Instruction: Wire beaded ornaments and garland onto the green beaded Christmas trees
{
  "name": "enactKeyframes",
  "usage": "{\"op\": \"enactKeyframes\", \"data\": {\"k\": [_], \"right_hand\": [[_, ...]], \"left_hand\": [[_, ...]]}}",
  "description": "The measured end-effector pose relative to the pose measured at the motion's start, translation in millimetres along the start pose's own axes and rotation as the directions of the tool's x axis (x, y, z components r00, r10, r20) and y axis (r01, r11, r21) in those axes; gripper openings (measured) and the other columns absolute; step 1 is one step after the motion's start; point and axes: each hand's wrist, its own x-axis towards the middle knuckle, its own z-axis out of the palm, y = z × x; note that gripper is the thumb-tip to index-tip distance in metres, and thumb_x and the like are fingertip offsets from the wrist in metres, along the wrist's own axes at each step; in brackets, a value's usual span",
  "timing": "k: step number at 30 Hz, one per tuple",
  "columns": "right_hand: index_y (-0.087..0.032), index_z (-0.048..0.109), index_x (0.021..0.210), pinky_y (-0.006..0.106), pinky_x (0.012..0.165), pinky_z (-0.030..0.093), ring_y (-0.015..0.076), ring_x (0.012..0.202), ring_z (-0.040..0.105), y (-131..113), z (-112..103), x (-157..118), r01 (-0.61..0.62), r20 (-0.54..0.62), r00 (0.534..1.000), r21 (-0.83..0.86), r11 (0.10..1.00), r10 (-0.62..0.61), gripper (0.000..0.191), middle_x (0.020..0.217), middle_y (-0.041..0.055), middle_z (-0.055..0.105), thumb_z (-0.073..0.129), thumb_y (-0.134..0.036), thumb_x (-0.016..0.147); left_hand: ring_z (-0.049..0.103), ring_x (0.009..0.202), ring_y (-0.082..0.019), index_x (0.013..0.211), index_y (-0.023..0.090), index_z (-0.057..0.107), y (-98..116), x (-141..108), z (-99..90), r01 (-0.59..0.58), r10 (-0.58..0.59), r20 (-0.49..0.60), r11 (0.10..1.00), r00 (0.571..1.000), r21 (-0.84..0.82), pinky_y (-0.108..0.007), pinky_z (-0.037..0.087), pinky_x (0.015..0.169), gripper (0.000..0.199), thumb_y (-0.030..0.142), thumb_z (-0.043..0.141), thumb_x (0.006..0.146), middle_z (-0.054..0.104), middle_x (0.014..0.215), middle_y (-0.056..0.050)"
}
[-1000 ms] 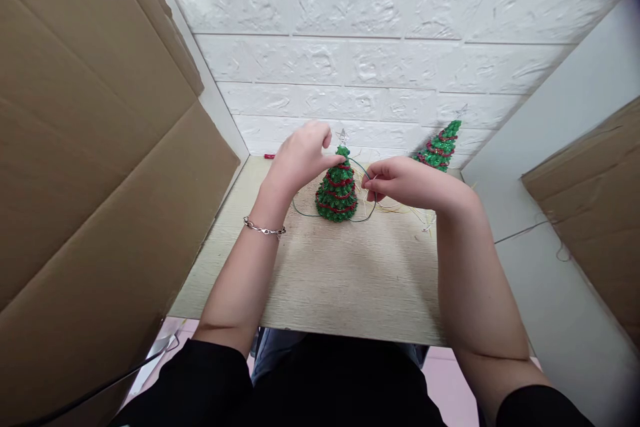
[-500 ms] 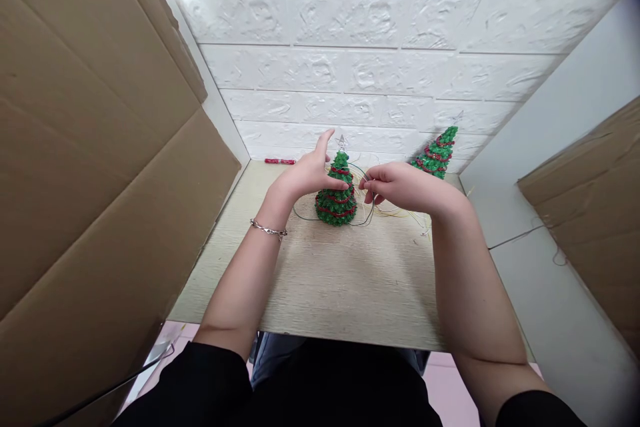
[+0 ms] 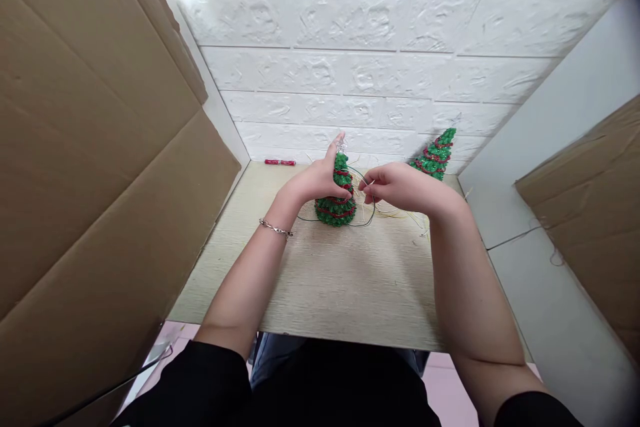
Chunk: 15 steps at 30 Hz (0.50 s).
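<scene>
A small beaded Christmas tree (image 3: 335,211), green with red garland, stands upright on the table with a clear star (image 3: 341,145) at its tip. My left hand (image 3: 316,180) is around its upper part, thumb across the front and index finger pointing up behind the star; the other fingers are hidden behind the tree. To the right of the tree, my right hand (image 3: 387,185) pinches a dark green wire (image 3: 373,207). This wire loops past the tree's base and shows again on its left side.
A second, similar tree (image 3: 436,157) leans at the back right, partly behind my right hand. Thin pale and yellow wires (image 3: 395,214) lie behind and beside my hand. A red tube-like item (image 3: 280,162) rests by the white brick-pattern wall (image 3: 320,70). Cardboard (image 3: 100,147) stands at the left.
My left hand has moved slightly right and closed in on the tree, its index finger now behind the star. My right hand has barely shifted and keeps its pinch on the wire.
</scene>
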Motion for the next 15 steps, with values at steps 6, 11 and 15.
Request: {"op": "enactKeyframes", "data": {"k": [6, 11, 15], "right_hand": [[-0.019, 0.071, 0.082, 0.027, 0.064, 0.041, 0.0165, 0.079, 0.062, 0, -3, -3, 0.027, -0.028, 0.999, -0.016, 1.000, -0.027, 0.021, 0.083, 0.0022, 0.072, 0.051, -0.011, 0.084], [-0.018, 0.064, 0.070, 0.026, 0.064, 0.038, 0.0135, 0.069, 0.057, -1, -5, -4, 0.078, -0.093, 0.992, -0.019, 0.997, -0.080, 0.027, 0.074, 0.0009, 0.067, 0.047, -0.016, 0.092], [-0.018, 0.063, 0.072, 0.028, 0.065, 0.037, 0.0153, 0.066, 0.055, -3, -5, -6, 0.117, -0.173, 0.977, -0.047, 0.992, -0.124, 0.032, 0.068, 0.0017, 0.062, 0.044, -0.024, 0.097]], "left_hand": [[0.062, 0.106, -0.028, 0.158, 0.017, -0.004, -1, -1, -3.7, -0.055, 0.055, -0.034, 0.999, 0.998, -0.001, -0.040, 0.046, 0.092, 0.122, 0.026, 0.076, 0.067, 0.039, 0.152, -0.024], [0.060, 0.110, -0.028, 0.158, 0.022, -0.001, 3, -5, -10.9, -0.106, 0.104, -0.138, 0.994, 0.985, -0.010, -0.038, 0.046, 0.090, 0.120, 0.027, 0.077, 0.068, 0.044, 0.148, -0.019], [0.059, 0.108, -0.027, 0.158, 0.024, -0.002, 6, -7, -13.6, -0.108, 0.111, -0.164, 0.994, 0.980, 0.024, -0.038, 0.046, 0.090, 0.119, 0.029, 0.076, 0.069, 0.041, 0.151, -0.017]]}}
